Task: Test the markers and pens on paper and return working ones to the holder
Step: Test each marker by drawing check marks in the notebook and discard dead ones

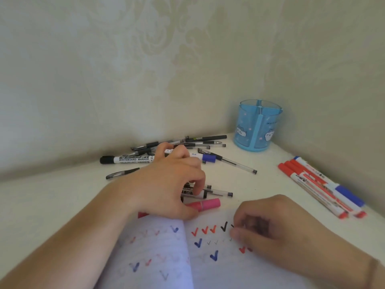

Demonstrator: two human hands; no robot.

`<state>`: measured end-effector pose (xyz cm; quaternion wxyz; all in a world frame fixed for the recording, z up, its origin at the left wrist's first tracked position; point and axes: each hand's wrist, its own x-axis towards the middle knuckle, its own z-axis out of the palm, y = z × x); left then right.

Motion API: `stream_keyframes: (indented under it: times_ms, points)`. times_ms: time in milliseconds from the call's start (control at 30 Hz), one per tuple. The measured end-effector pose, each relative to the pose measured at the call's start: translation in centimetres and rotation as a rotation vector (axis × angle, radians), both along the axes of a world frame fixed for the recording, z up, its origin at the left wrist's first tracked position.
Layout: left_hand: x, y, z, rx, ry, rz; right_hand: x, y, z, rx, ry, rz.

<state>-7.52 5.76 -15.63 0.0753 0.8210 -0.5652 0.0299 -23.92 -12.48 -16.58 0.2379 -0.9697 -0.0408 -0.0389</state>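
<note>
An open notebook (210,265) with red, blue and black ticks lies at the front. My right hand (273,230) rests on its right page, fingers curled round a thin dark pen that is blurred and mostly hidden. My left hand (170,184) reaches over the top of the notebook, its index finger and thumb pinching a black-and-white marker (199,194) that lies among a few pens. A pink marker (205,204) lies just below that hand. The blue holder (258,126) stands in the back corner, apart from both hands; I see nothing sticking out of it.
A heap of gel pens (200,141), a black whiteboard marker (125,159) and a blue-capped marker (208,158) lie at the back. Red markers (312,184) and a blue marker (345,193) lie in a row at the right, by the wall. Walls close the corner.
</note>
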Motion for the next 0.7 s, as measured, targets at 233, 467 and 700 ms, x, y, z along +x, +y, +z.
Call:
stream_keyframes:
  times_ms: [233,467,700]
  points:
    - [-0.4,-0.7,-0.3,-0.1,-0.01,-0.051,0.0,0.2,-0.1,0.079,0.005,-0.088]
    - [-3.6,-1.7,0.9,-0.458,0.139,-0.251,-0.2,0.4,-0.7,0.103,-0.158,-0.082]
    - [-4.6,-2.2,-0.4,-0.471,0.224,-0.263,-0.4,0.8,-0.3,0.485,-0.458,-0.173]
